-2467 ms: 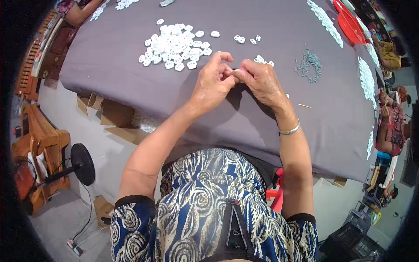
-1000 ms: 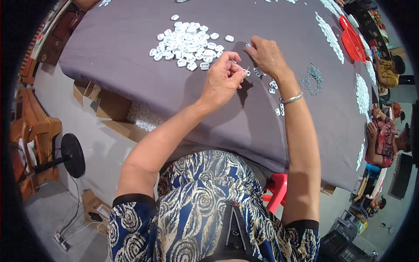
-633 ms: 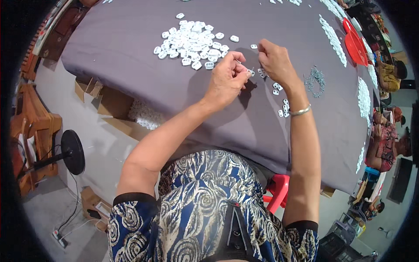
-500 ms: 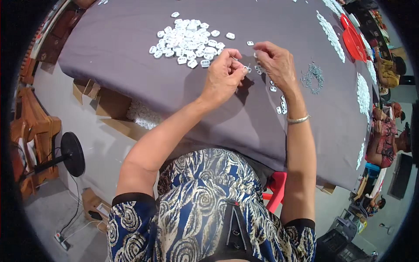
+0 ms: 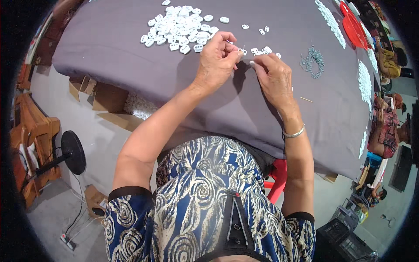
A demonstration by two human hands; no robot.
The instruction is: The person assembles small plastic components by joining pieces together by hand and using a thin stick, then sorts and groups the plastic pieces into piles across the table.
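Observation:
My left hand (image 5: 217, 61) is closed in a pinch above the table. Its fingertips hold a small white plastic part (image 5: 243, 52) with a thin pin or screw standing up from it. Just to the right, my right hand (image 5: 275, 78) has thumb and forefinger pressed together. A white spot shows at the thumb tip, and I cannot tell whether it is a part or the nail. Beyond those fingers lie several small white two-holed parts (image 5: 255, 51). A pile of larger white oval two-holed pieces (image 5: 178, 27) spreads to the left of my hands.
A heap of small grey screw-like pieces (image 5: 315, 61) lies right of my right hand, near a thin wooden stick (image 5: 306, 99). A red dish (image 5: 354, 32) and white piles (image 5: 365, 83) line the far right. An open carton (image 5: 109, 97) stands below the table's left edge.
My right hand has come nearer to me and turned, with its fingers lower. Two small white parts beyond it are now uncovered. My left hand keeps its pinch. The whole view has shifted slightly.

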